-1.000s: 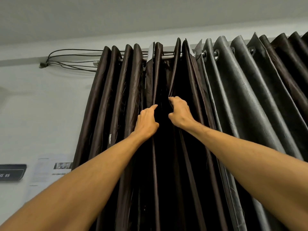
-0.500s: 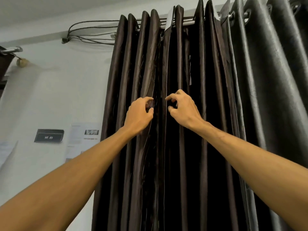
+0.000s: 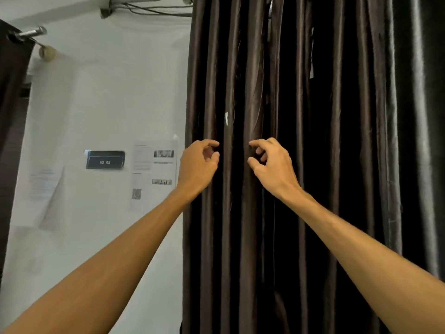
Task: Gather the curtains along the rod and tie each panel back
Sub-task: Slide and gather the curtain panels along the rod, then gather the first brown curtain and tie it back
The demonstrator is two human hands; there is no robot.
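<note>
We're in close on the curtain (image 3: 337, 116): dark brown, glossy, packed into tight upright folds; it fills the right side of view from top to bottom, hanging just beside the white wall (image 3: 108, 92); light catches each ridge, deep shadow sits between; a small white tag (image 3: 226, 118) shows on one fold. Our left hand (image 3: 199, 162) and right hand (image 3: 272, 165) are up side by side at the folds near the curtain's left edge, one ridge between them; on both, fingers half curled, thumb and forefinger apart, no cloth pinched; whether the tips touch fabric, we cannot tell. On the wall, a sign (image 3: 105, 160) reading WS 05, papers (image 3: 154, 172) beside it; cables (image 3: 149, 9) run along the top.
</note>
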